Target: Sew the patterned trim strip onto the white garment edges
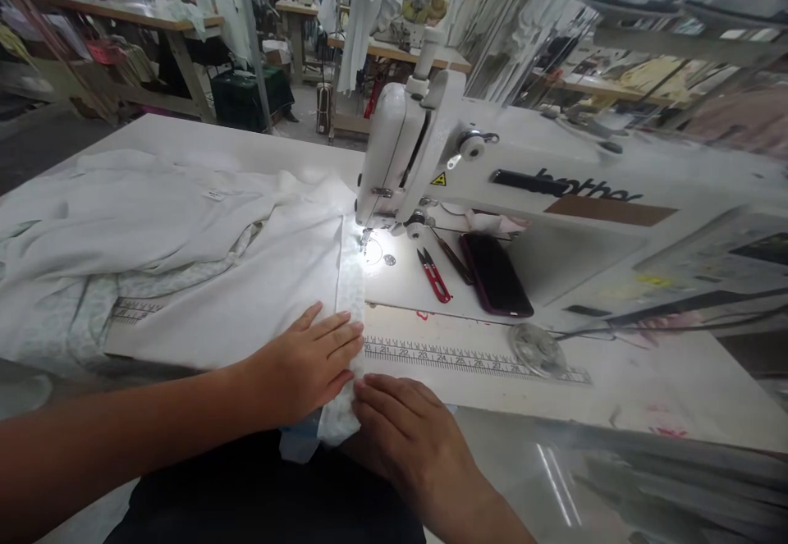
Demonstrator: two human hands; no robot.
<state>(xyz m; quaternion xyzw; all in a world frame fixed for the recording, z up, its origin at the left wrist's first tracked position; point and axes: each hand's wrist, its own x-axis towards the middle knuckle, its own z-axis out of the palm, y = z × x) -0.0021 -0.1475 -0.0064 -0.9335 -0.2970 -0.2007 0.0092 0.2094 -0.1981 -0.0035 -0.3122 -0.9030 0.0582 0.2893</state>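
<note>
A white garment [264, 290] lies over the left of the sewing table, with a pale patterned band [350, 298] along its right edge. The band runs under the lit needle and presser foot [365, 240] of a white sewing machine [419, 142]. My left hand [308, 363] rests flat on the cloth, fingers spread, tips on the band. Nearer the table's front edge, my right hand [412, 429] has its fingers together at the band's right edge, gripping the cloth; its thumb is hidden. The band's lower end hangs over the edge above my lap.
Red thread snips [434, 275], a thin dark tool [452, 255] and a phone [496, 273] lie under the machine arm. A clear round disc [537, 349] sits on the printed ruler [449, 357]. Behind are other worktables [123, 9], hanging cloth and a metal pole [254, 43].
</note>
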